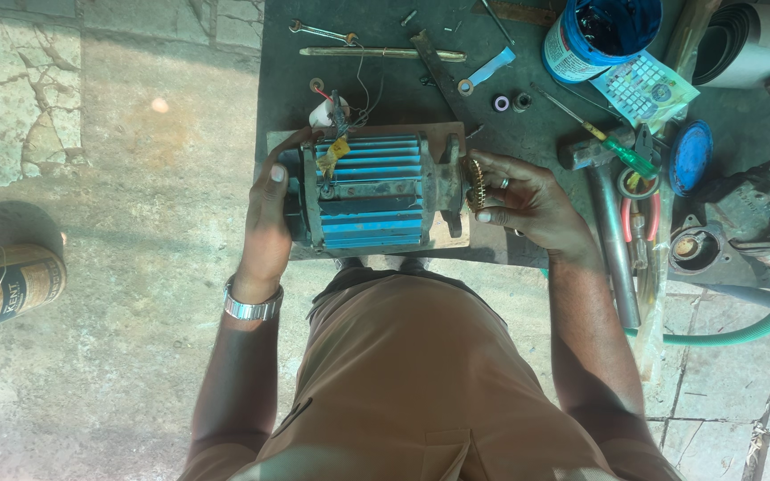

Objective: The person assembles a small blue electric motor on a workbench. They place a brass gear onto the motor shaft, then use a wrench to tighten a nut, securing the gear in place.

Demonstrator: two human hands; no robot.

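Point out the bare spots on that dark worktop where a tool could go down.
Free: the top-left strip of the worktop, between the wrench and the blue motor. Crowded: the right side, with the blue tub, hammer, screwdriver and pliers packed together.

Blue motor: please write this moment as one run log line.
left hand: on rear end | right hand: at brass impeller | blue motor: on board
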